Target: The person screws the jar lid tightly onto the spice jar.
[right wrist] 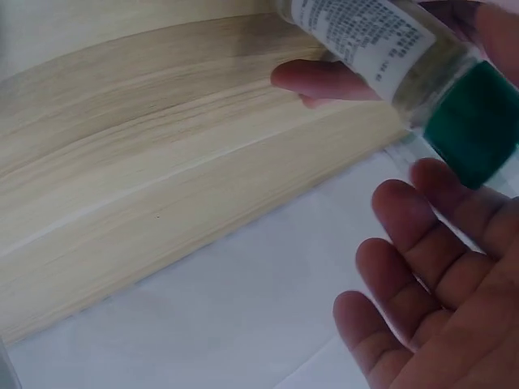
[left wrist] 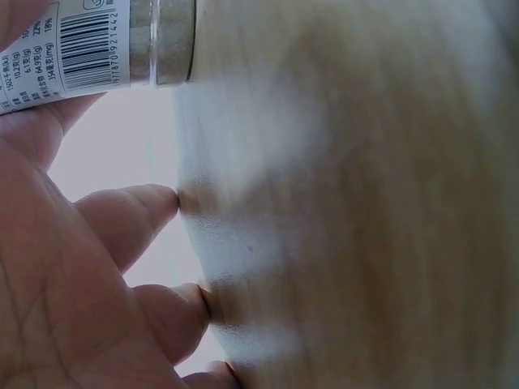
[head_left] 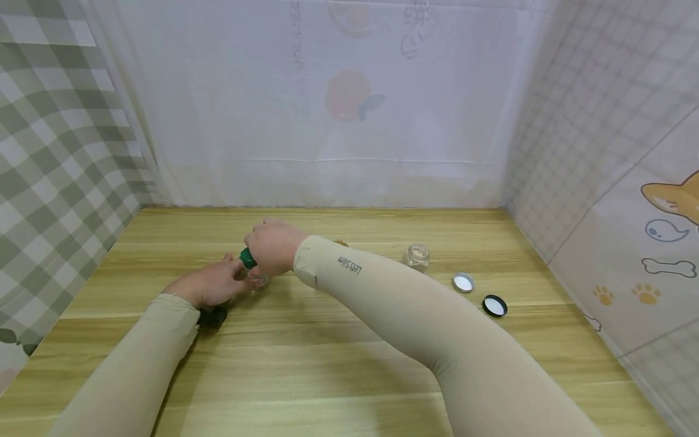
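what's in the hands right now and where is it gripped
A green-capped bottle: the left hand holds its labelled body, the right hand grips its green cap.

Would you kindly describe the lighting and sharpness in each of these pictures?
Head: fairly even light, soft shadow on the table beside the left sleeve; left wrist: barcode label readable, but the table blurred with pale glare and the background washed out white; right wrist: the green-capped bottle has print too soft to read.
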`<state>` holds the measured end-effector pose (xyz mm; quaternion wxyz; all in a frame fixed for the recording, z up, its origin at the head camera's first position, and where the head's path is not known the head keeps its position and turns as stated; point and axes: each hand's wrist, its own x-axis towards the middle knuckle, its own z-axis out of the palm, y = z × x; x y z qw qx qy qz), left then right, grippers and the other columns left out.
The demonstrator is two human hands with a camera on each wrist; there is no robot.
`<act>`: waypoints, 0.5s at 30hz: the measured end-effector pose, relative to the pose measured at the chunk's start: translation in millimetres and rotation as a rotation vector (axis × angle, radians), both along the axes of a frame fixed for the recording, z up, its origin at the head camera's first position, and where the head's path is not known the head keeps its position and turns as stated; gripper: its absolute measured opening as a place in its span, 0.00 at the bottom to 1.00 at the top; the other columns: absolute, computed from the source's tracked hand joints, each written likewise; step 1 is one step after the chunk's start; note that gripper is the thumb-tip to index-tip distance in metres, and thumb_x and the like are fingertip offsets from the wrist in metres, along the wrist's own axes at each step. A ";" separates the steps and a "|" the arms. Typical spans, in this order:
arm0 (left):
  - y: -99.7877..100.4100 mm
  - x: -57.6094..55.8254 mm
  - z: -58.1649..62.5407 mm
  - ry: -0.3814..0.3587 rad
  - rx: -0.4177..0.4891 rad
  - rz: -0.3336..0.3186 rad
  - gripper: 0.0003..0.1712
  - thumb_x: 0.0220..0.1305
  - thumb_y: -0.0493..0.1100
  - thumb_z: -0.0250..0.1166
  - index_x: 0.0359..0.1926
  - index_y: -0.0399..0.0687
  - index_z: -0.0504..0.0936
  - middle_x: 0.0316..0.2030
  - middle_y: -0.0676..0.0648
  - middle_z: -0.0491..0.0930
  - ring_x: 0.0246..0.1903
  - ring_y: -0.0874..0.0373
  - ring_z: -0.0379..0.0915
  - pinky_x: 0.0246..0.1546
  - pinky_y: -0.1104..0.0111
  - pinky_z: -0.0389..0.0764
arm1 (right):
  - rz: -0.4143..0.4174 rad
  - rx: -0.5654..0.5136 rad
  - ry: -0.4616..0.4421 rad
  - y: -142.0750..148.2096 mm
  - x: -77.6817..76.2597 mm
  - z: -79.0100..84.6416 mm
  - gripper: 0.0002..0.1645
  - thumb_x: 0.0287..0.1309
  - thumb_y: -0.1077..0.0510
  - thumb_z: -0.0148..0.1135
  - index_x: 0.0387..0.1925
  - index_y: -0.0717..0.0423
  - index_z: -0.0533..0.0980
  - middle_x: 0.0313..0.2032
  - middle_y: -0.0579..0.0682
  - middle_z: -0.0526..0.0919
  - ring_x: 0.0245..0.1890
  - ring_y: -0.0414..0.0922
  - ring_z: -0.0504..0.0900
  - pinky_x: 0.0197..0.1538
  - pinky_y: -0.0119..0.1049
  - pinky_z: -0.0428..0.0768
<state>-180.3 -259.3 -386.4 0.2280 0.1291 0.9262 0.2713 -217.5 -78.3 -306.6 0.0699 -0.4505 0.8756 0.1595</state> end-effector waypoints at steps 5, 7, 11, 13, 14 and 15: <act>0.0 -0.7 -1.3 0.008 -0.006 -0.010 0.46 0.75 0.76 0.50 0.80 0.54 0.64 0.81 0.25 0.44 0.79 0.22 0.40 0.68 0.30 0.64 | 0.011 -0.069 -0.037 0.4 0.6 3.2 0.26 0.75 0.43 0.63 0.67 0.46 0.75 0.58 0.42 0.80 0.56 0.40 0.75 0.64 0.33 0.70; -0.2 -0.6 -1.5 0.009 -0.005 -0.016 0.48 0.75 0.75 0.51 0.83 0.55 0.58 0.82 0.27 0.45 0.80 0.22 0.33 0.70 0.28 0.61 | 0.038 -0.057 -0.028 0.0 0.6 3.9 0.20 0.77 0.48 0.60 0.65 0.45 0.77 0.56 0.41 0.81 0.56 0.40 0.75 0.63 0.33 0.69; -0.1 -0.5 -1.4 0.005 -0.006 -0.019 0.49 0.75 0.75 0.51 0.84 0.56 0.55 0.82 0.26 0.41 0.79 0.21 0.32 0.69 0.27 0.60 | 0.038 -0.040 -0.032 -0.8 0.1 4.0 0.16 0.78 0.49 0.58 0.60 0.46 0.78 0.52 0.41 0.81 0.52 0.40 0.74 0.60 0.33 0.69; 0.3 -0.3 -1.0 0.004 -0.008 -0.018 0.48 0.75 0.75 0.51 0.84 0.56 0.55 0.82 0.25 0.39 0.79 0.21 0.33 0.69 0.27 0.60 | 0.033 -0.038 -0.036 -1.0 -0.3 3.7 0.16 0.78 0.47 0.59 0.59 0.46 0.79 0.50 0.41 0.81 0.52 0.40 0.74 0.60 0.33 0.69; 0.5 -0.3 -0.7 0.003 -0.009 -0.017 0.48 0.75 0.75 0.51 0.84 0.57 0.55 0.82 0.24 0.39 0.79 0.20 0.34 0.69 0.27 0.61 | 0.032 -0.037 -0.035 -1.1 -0.5 3.7 0.16 0.77 0.46 0.60 0.59 0.46 0.79 0.50 0.41 0.81 0.51 0.40 0.74 0.60 0.33 0.69; 0.6 -0.2 -0.4 0.003 -0.011 -0.016 0.49 0.75 0.75 0.51 0.85 0.57 0.54 0.81 0.24 0.38 0.79 0.20 0.34 0.68 0.27 0.61 | 0.031 -0.035 -0.035 -1.3 -0.7 3.6 0.17 0.77 0.45 0.60 0.58 0.47 0.79 0.50 0.41 0.81 0.52 0.40 0.74 0.60 0.33 0.69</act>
